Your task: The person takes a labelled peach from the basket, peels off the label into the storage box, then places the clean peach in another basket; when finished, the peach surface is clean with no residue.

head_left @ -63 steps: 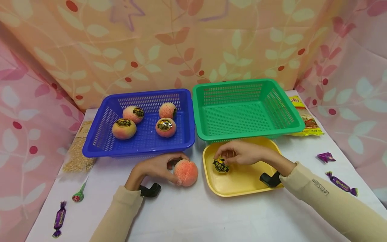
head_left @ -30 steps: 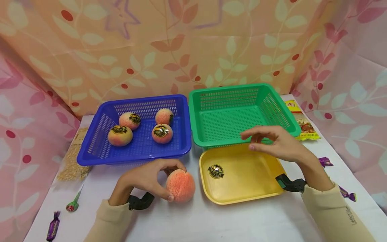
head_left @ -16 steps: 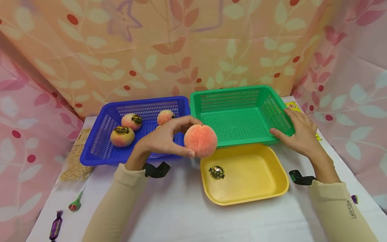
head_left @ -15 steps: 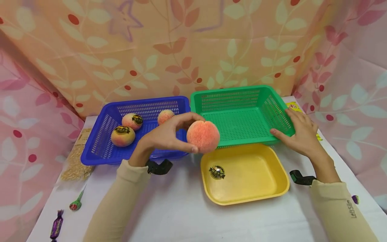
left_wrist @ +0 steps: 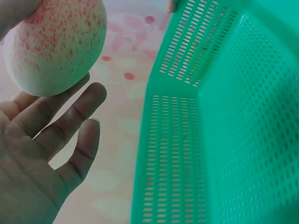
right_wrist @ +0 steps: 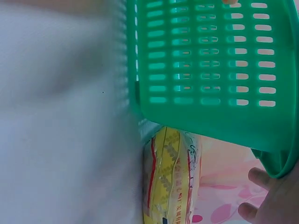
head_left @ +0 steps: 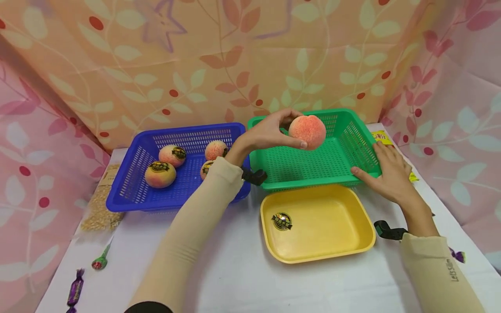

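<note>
My left hand (head_left: 274, 130) holds a pink peach (head_left: 309, 131) above the green basket (head_left: 309, 186), thumb on one side and fingers on the other. In the left wrist view the peach (left_wrist: 60, 51) is pale and red-speckled, with the lower fingers spread loose beneath it. Relaxed and spread, my right hand (head_left: 391, 176) rests at the green basket's front right corner, thumb at the front rim and fingers along the right rim. A yellow tray (head_left: 321, 256) stands in front of that basket, with a black-and-gold sticker (head_left: 282, 221) inside near its left end.
The blue basket (head_left: 176, 202) at left contains several peaches (head_left: 160, 174), partly covered by my left forearm. Left of it lie a bag of grains (head_left: 99, 213), a green-wrapped lollipop (head_left: 100, 261) and a purple candy (head_left: 75, 289). A yellow food packet (right_wrist: 168, 177) lies beside the green basket.
My left hand has lifted the peach from the table beside the tray up and right, over the green basket. My right hand has left the sticker in the tray for the green basket's corner.
</note>
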A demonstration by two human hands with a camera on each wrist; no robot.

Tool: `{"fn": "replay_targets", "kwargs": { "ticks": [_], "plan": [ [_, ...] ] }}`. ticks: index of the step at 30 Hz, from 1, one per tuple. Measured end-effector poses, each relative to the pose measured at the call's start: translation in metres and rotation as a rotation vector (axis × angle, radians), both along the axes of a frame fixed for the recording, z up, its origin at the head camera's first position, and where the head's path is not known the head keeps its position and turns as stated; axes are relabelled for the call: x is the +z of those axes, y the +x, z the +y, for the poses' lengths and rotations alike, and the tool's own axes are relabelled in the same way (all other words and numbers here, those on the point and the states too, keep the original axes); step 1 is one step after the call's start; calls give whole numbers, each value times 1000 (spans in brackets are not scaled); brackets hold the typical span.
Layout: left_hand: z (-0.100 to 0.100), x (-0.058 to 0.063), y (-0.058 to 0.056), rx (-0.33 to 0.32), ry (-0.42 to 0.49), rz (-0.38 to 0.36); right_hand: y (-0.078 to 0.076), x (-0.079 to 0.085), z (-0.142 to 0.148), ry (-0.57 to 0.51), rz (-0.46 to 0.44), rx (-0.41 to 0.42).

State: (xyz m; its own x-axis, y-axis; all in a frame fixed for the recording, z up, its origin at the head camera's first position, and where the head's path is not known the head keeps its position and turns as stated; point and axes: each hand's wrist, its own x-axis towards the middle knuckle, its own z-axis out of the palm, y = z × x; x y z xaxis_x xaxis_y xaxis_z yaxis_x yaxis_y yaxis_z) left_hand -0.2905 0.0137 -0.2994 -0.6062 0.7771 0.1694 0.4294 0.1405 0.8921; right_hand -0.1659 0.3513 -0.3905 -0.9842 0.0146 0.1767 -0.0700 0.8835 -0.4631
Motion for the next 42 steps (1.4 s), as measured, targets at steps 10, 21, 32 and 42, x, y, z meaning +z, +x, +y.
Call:
{"fn": "replay_targets", "kwargs": {
  "ticks": [10,21,32,42],
  "plan": [
    [43,-26,-37,90,47,-136,-3,-8,-5,-32,-10,-2],
    [64,-57,-50,202,-57,-179,0,-9,-7,-72,0,4],
    [79,-79,-43,7,-321,-178,-2,-5,-9,-69,-28,7],
    [84,-88,-44,-22,-461,-195,0,-4,-9,-64,-52,1]
  ]
}}
